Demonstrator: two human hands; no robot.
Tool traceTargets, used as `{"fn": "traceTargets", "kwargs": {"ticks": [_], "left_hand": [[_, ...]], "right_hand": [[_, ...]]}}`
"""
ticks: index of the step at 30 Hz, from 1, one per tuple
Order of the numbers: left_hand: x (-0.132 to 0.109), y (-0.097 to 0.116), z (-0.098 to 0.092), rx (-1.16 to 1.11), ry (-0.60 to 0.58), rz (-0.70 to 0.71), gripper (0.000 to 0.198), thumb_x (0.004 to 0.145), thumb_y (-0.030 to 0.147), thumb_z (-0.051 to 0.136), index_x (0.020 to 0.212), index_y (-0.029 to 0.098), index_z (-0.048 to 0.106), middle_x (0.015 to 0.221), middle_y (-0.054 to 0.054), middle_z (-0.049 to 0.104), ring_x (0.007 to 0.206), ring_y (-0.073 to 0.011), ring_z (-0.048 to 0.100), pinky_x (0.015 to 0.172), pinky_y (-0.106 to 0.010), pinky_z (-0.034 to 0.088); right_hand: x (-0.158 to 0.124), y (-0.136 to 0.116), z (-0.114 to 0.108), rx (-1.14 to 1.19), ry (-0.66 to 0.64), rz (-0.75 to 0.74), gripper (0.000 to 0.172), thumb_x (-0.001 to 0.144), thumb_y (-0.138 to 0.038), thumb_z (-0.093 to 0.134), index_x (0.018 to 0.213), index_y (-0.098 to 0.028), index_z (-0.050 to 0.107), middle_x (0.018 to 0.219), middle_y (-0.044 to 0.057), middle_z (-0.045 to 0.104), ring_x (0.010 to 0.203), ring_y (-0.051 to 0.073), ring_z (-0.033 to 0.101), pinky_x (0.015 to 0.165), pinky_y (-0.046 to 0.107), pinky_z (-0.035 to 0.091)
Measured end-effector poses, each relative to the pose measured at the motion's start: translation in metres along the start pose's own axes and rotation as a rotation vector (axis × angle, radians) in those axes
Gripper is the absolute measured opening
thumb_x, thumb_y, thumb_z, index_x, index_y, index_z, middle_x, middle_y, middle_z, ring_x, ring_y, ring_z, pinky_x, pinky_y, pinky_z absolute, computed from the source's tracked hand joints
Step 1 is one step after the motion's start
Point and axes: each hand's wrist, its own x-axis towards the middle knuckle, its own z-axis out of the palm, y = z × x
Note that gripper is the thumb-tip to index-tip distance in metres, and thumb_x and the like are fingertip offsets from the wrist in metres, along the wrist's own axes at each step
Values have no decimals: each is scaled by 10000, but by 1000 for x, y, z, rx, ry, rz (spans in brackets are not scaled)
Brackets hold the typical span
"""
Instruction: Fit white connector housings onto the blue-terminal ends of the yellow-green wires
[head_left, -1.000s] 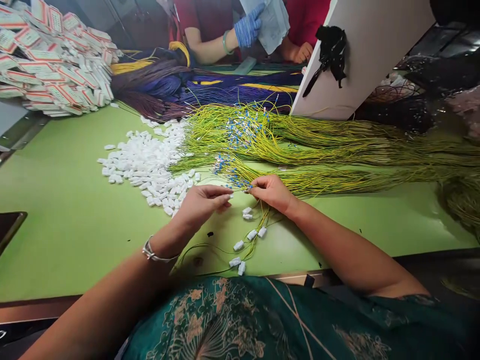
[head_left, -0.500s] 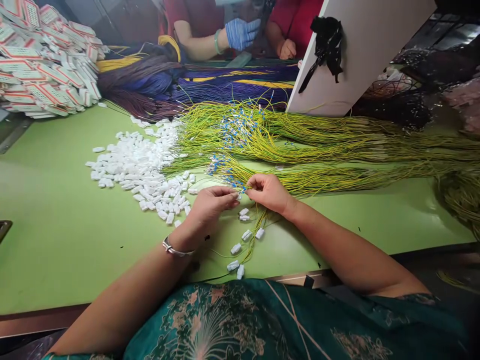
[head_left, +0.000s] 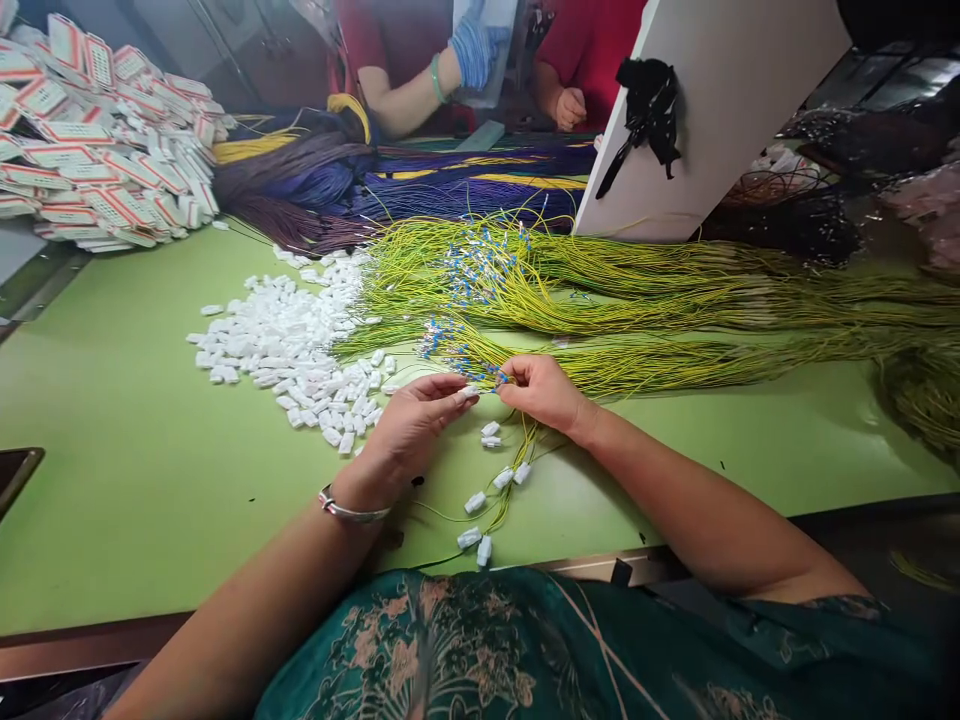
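Looks like I've got a white connector (head_left: 468,392) pinched in the left hand (head_left: 412,420), roughly sideways, just left of the blue-tipped wire (head_left: 501,379) the right hand (head_left: 545,393) pinches.

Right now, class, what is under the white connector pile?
Green tabletop shows along the near edge of the white connector pile; whatever its middle covers cannot be seen.

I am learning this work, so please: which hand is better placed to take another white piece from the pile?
Probably the left hand: it is nearer the pile, though it pinches a white piece. The right hand is farther away, at the yellow-green wires.
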Motion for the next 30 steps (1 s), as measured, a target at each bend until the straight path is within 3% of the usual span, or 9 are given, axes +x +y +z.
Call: {"fn": "traceTargets", "kwargs": {"ticks": [9, 16, 20, 26, 30], "left_hand": [[-1, -5, 1, 43, -29, 97, 218, 506, 155, 841, 604, 142, 647, 757, -30, 695, 756, -141, 648, 792, -273, 498], [-1, -17, 8, 137, 45, 271, 196, 560, 166, 812, 546, 157, 616, 755, -31, 689, 774, -142, 627, 809, -283, 486], [-2, -18, 7, 119, 32, 254, 197, 575, 171, 807, 552, 159, 613, 786, -34, 693, 778, -141, 623, 793, -277, 488], [-4, -15, 9, 63, 22, 189, 206, 580, 206, 814, 736, 162, 687, 800, -34, 689, 762, -143, 629, 800, -295, 494], [-2, -16, 11, 32, 41, 174, 220, 552, 170, 816, 719, 153, 674, 765, -29, 689, 742, -125, 626, 801, -267, 481]], "right_hand": [[1, -2, -2, 16, -44, 28, 124, 614, -258, 532, 581, -138, 531, 508, -66, 353, 495, 51, 281, 471, 213, 212], [2, 1, -2, 45, -60, 43, 120, 606, -250, 532, 609, -132, 551, 504, -64, 405, 478, 46, 317, 456, 198, 234], [1, -1, -3, 44, -74, 98, 99, 615, -231, 520, 603, -138, 550, 485, -53, 454, 444, 50, 358, 438, 194, 251], [4, 1, -2, 20, -41, 69, 89, 599, -217, 536, 565, -135, 533, 489, -70, 385, 477, 45, 315, 457, 197, 235], [4, 1, -2, 32, -44, 80, 91, 593, -219, 535, 560, -135, 525, 490, -72, 382, 484, 46, 314, 465, 202, 234]]}}
